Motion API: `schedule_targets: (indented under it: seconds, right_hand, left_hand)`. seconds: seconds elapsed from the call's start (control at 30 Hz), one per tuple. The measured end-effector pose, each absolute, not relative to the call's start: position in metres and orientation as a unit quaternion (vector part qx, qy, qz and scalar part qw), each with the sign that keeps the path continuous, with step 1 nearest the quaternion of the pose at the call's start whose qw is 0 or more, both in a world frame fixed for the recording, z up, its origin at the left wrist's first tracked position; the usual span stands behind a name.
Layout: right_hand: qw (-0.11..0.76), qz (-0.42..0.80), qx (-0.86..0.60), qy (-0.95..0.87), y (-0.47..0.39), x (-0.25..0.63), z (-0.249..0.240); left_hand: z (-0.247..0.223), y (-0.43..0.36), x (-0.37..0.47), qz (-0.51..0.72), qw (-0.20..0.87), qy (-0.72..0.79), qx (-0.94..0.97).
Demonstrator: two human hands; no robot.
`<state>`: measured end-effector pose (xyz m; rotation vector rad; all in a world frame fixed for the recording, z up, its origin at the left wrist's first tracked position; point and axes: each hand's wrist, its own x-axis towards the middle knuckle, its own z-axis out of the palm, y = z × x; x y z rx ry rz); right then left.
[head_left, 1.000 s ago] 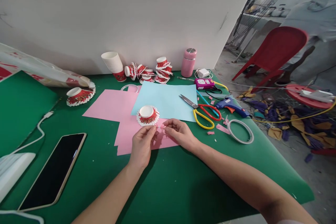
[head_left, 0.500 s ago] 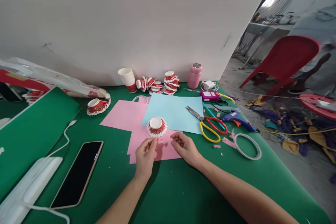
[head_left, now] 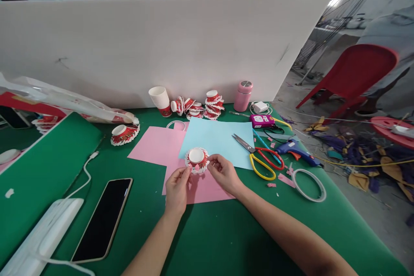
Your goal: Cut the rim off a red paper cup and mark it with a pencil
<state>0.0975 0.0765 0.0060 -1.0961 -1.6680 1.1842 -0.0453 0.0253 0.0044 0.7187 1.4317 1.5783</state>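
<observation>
A red-and-white paper cup (head_left: 196, 155) stands bottom-up with its cut side spread into a pleated frill. It sits at the front of the light blue sheet, over the pink paper (head_left: 207, 189). A small pink bow (head_left: 196, 167) lies against the frill's front, pinched at its left by the thumb and forefinger of my left hand (head_left: 177, 189). My right hand (head_left: 224, 175) is closed, its fingertips at the frill's right edge; the exact contact is too small to see. Scissors (head_left: 258, 155) with red and yellow handles lie right of the hands.
Behind stand stacked paper cups (head_left: 159, 100), several frilled cups (head_left: 213, 104) and a pink bottle (head_left: 243, 96). At right lie a blue glue gun (head_left: 297, 152) and a tape roll (head_left: 308, 185). A phone (head_left: 102, 220) and white power strip (head_left: 48, 233) occupy the left. A white board (head_left: 168, 47) borders the back.
My left hand has brought the pink bow up from in front of the cup onto its frill. My right hand has moved left and forward to the frill's right edge. The view has shifted slightly.
</observation>
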Motion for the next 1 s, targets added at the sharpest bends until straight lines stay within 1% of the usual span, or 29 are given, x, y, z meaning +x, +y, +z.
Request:
schedule_targets:
  seconds: [0.13, 0.27, 0.37, 0.47, 0.57, 0.67, 0.73, 0.8, 0.93, 1.0]
  right_hand:
    - [0.4, 0.478, -0.407, -0.668, 0.076, 0.088, 0.012]
    - [0.393, 0.479, -0.371, -0.691, 0.067, 0.084, 0.005]
    - [0.399, 0.431, -0.39, -0.709, 0.066, 0.085, 0.0]
    - [0.404, 0.337, -0.44, -0.728, 0.078, 0.086, -0.001]
    - [0.351, 0.25, -0.434, -0.791, 0.096, 0.083, 0.0]
    - [0.291, 0.218, -0.424, -0.829, 0.11, 0.075, -0.001]
    - [0.275, 0.221, -0.42, -0.836, 0.115, 0.07, -0.004]
    - [0.281, 0.236, -0.424, -0.828, 0.117, 0.068, -0.005]
    - [0.351, 0.295, -0.468, -0.755, 0.117, 0.077, 0.001]
    - [0.376, 0.336, -0.486, -0.713, 0.115, 0.085, 0.009]
  left_hand:
    - [-0.001, 0.022, -0.049, 0.627, 0.453, 0.57, 0.277]
    - [-0.007, 0.017, -0.051, 0.614, 0.466, 0.576, 0.272]
    - [-0.009, 0.016, -0.052, 0.61, 0.472, 0.576, 0.271]
    - [-0.009, 0.016, -0.052, 0.612, 0.475, 0.573, 0.267]
    - [-0.007, 0.017, -0.051, 0.621, 0.475, 0.567, 0.26]
    - [-0.005, 0.017, -0.05, 0.633, 0.471, 0.56, 0.254]
    - [-0.004, 0.017, -0.051, 0.64, 0.466, 0.557, 0.252]
    - [-0.004, 0.018, -0.052, 0.645, 0.461, 0.557, 0.25]
    - [-0.004, 0.018, -0.054, 0.656, 0.451, 0.554, 0.245]
    - [-0.001, 0.017, -0.053, 0.651, 0.48, 0.538, 0.238]
